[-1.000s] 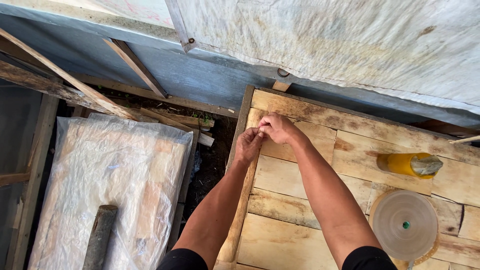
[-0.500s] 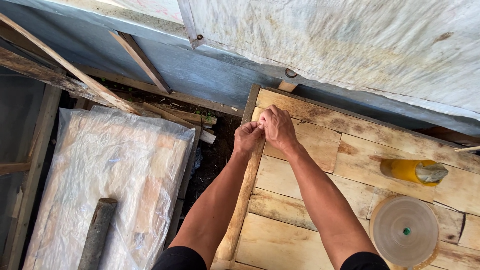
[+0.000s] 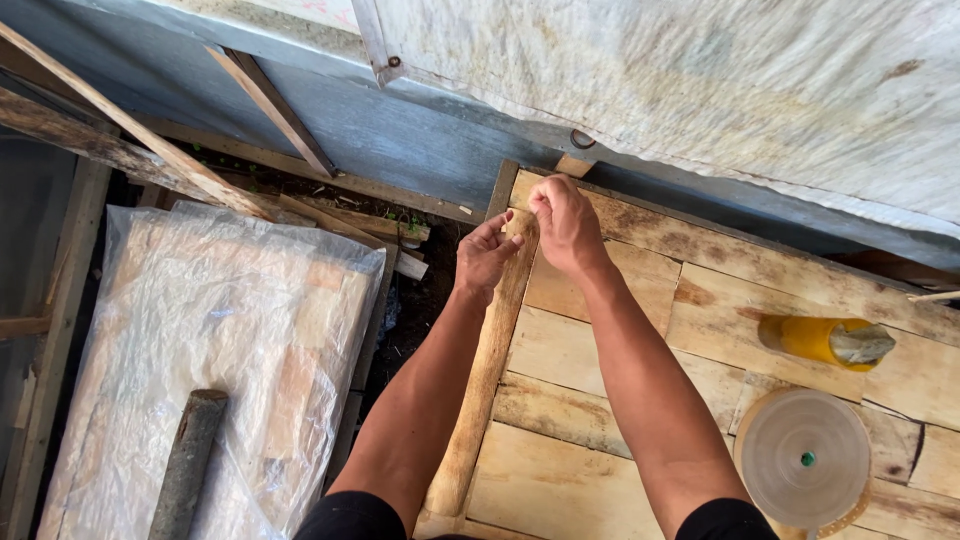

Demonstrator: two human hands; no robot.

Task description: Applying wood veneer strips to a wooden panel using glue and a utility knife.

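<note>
- The wooden stick (image 3: pixel 483 385) lies along the left edge of the plank worktop (image 3: pixel 620 400); its long axis runs from the near edge, by the person's body, up towards the far left corner.
- Both hands meet at the stick's far end. The right hand (image 3: pixel 565 225) sits over the tip with its fingers curled and pressed together, pinching at something there (too small to tell what).
- The left hand (image 3: pixel 484 258) is just beside it on the outer side, thumb and fingers closed in a light pinch against the stick's top.
- Neither hand is clearly nearer; both touch the same end.
- Near the right edge of the worktop a yellow tube (image 3: pixel 812 338) lies on its side with a grey lump at its mouth.
- A round clear lid (image 3: pixel 805 458) sits near it; what is beneath cannot be told.
- Off the worktop to the left, a dark log (image 3: pixel 188 462) rests on a plastic sheet (image 3: pixel 220 330).
</note>
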